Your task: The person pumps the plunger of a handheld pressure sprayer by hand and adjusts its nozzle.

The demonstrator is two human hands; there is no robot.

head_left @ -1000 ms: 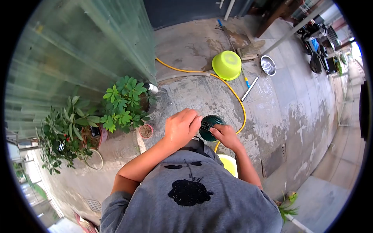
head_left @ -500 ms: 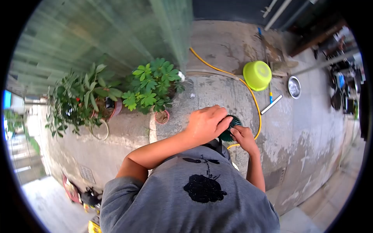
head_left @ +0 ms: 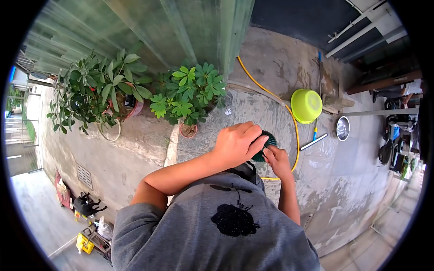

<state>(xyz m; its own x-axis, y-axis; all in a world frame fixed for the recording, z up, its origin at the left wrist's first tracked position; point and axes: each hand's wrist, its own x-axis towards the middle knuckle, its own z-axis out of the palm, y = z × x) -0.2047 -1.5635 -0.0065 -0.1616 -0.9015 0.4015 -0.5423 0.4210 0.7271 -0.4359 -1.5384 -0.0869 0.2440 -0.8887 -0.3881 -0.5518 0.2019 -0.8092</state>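
In front of my waist is a dark green, round, ribbed object (head_left: 270, 139), partly covered by my fingers; whether it is coiled or bristled I cannot make out. My left hand (head_left: 238, 143) curls over its left side, thumb and fingers closed on it. From the right, my right hand (head_left: 277, 161) pinches its lower right edge between thumb and fingers. The two hands are close together, just above the grey shirt (head_left: 181, 235) with its dark print.
Leafy potted plants (head_left: 185, 97) stand by the green corrugated wall (head_left: 181, 31). A yellow hose (head_left: 296, 135) curves over the concrete on the right. Near it are a lime-green basin (head_left: 307, 106), a metal bowl (head_left: 342, 128) and a squeegee-like bar (head_left: 313, 142). A black dog-like shape (head_left: 88, 205) is lower left.
The camera view has turned a little, so the basin, bowl and plants sit differently in frame. Both hands keep nearly the same grip on the green object.
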